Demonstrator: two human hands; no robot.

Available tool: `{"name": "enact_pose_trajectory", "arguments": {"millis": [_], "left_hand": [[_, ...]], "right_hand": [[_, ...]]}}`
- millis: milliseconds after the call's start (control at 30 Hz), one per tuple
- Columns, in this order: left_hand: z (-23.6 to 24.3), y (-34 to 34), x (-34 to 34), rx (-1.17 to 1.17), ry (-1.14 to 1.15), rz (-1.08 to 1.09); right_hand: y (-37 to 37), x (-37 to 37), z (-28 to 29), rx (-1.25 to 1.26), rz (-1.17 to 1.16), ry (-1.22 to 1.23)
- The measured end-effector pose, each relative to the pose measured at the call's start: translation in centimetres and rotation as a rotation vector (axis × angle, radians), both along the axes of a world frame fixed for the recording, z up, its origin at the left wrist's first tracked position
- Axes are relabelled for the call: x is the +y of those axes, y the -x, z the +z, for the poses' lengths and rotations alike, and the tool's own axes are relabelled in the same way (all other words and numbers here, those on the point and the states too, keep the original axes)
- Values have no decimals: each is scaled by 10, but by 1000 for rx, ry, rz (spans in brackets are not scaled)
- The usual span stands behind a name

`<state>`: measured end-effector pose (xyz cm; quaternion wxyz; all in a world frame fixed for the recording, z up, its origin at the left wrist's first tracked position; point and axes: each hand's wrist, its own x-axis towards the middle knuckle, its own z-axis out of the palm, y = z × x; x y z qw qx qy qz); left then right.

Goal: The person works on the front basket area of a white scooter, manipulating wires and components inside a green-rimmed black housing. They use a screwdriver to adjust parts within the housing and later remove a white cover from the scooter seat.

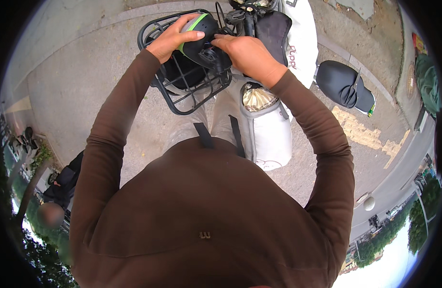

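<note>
My left hand (175, 38), its thumb across the top, grips a rounded black case (206, 26) with grey and lime-green trim, over a black wire basket (196, 106). My right hand (235, 53) has fingers closed at the case's dark underside among black cables; what they hold is unclear. Just right of the hands is a white padded cover (305, 38) with pink lettering and a black panel, on what looks like a scooter. Below it is a white padded pouch (266, 139) with a shiny gold lining.
A black seat (331, 81) with black scissors (348, 96) on it is at the right. Green fabric (425, 84) lies at the far right edge. A curb and road curve along the right. A person in dark clothing (62, 182) is at the lower left, near trees.
</note>
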<state>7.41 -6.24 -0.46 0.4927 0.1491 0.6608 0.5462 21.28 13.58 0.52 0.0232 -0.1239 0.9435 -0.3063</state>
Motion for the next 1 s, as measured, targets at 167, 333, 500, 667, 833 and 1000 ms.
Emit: {"name": "enact_pose_trajectory", "arguments": {"millis": [167,333,500,667,833,1000], "left_hand": [[5,-8,5,82,-15,-4],[-2,-5,4,95,3,-28],[1,-6,10,243,33,-78],[-7,-3,3,173,-6,-58],[-6,-2,3,199,9,-86],[-2,0,5,148,1,-68]], "right_hand": [[-16,-8,2,90,-65,-29],[-3,-3,1,40,41,-79],[-7,-15,5,28,3,-202],[-9,-13,-3,134,-42,-111],[-10,-12,5,94,-38,-107],[-12,-12,6,76,-108,-6]]}}
